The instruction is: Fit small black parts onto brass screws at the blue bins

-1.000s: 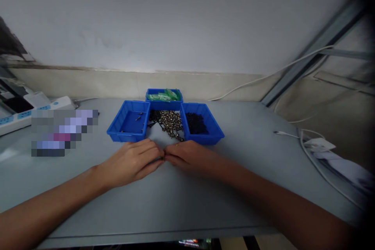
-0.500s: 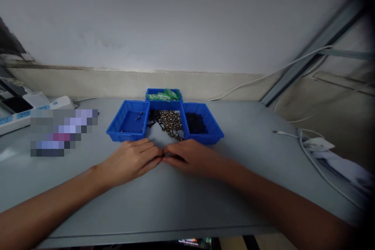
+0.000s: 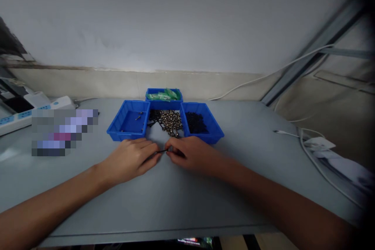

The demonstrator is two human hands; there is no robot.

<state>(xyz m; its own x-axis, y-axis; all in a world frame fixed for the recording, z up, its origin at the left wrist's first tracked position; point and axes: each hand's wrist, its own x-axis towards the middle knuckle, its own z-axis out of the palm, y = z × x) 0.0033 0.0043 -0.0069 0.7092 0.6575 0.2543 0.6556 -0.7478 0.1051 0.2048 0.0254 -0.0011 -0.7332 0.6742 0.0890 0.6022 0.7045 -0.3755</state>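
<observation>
A thin dark rod-like piece (image 3: 163, 150) spans the small gap between my two hands, too small to name more closely. My left hand (image 3: 136, 157) pinches one end with closed fingers. The fingertips of my right hand (image 3: 187, 154) close on the other end. Behind the hands lies a pile of brass-coloured metal pieces (image 3: 171, 120), with dark thin pieces (image 3: 154, 116) on its left side. To the right, a blue bin (image 3: 215, 125) contains many small black pieces (image 3: 195, 122). On the left, another blue bin (image 3: 117, 134) has several small metal parts inside.
A third blue bin (image 3: 164, 104) at the back contains green plastic packaging (image 3: 165, 95). A white power strip (image 3: 63, 102) and a pixelated object (image 3: 66, 131) occupy the table's left side. White cables (image 3: 313, 168) run along the right; a metal frame post (image 3: 293, 68) stands behind.
My hands have drawn slightly apart, the right one moving a little to the right. The dark rod-like piece now shows between the fingertips, where it was mostly covered before.
</observation>
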